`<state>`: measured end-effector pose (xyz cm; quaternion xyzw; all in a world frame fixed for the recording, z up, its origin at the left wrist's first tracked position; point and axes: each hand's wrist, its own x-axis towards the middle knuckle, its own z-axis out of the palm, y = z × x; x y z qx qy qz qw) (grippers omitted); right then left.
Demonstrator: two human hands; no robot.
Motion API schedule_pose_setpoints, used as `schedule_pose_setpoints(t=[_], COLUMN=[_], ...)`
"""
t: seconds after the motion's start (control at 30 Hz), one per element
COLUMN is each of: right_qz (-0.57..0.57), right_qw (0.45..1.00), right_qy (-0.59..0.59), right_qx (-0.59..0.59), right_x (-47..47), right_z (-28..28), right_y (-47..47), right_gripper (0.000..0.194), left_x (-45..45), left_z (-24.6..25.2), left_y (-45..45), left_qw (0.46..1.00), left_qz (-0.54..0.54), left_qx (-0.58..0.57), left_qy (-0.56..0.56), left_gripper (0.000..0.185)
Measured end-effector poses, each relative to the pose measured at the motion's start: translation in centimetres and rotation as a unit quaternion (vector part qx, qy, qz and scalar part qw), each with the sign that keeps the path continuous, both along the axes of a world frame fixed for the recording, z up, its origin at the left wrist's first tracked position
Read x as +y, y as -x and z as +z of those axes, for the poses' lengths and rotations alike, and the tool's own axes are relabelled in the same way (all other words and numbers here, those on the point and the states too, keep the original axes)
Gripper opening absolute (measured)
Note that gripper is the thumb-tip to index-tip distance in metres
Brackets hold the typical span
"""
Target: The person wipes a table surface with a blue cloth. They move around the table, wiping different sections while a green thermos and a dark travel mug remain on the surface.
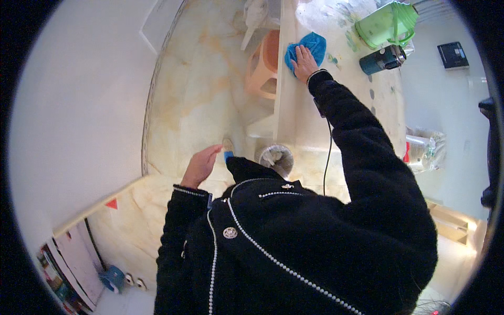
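My right hand (305,65) lies flat, fingers spread, on a blue cloth (316,45) spread on the pale tabletop (301,110), near its left edge. The cloth bunches out past my fingertips and to both sides of the hand. My left hand (201,165) hangs in the air over the floor, in front of my body, with nothing seen in it. Its fingers are lightly bent. To the right of the cloth, a dark teal vacuum flask (380,60) lies in view beside a green thermos jug (384,25) with a handle.
An orange plastic stool (263,67) stands against the table's left side. On the floor below is a lined waste bin (277,159). A black cable (327,157) hangs from my right sleeve. At the right are a black device (453,56) and a clear plastic package (423,151).
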<state>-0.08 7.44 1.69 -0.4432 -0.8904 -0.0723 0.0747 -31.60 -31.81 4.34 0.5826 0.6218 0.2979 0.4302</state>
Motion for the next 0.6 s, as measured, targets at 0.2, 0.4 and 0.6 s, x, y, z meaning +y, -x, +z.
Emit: schedule_pose_setpoints(t=[0.2,0.4,0.6], right_qz=[-0.032,-0.044,-0.129], right_qw=[0.997,0.991,0.976], right_qy=[0.009,0.051,0.140], right_qx=[0.075,0.112,0.108], right_x=[3.1,-3.1,-13.1], right_z=[0.3,2.1,4.5], right_y=[3.0,2.0,-0.2], right_gripper=[0.061,0.061,0.067], left_x=[6.9,14.9,23.5], left_z=[1.8,1.7,2.3], left_y=[3.6,4.3,7.9], left_qw=[0.998,0.985,0.957], left_qz=[-0.044,-0.170,-0.282], left_qx=[0.040,0.024,0.032], left_qy=[0.018,0.011,-0.055], left_gripper=[0.028,0.030,0.031])
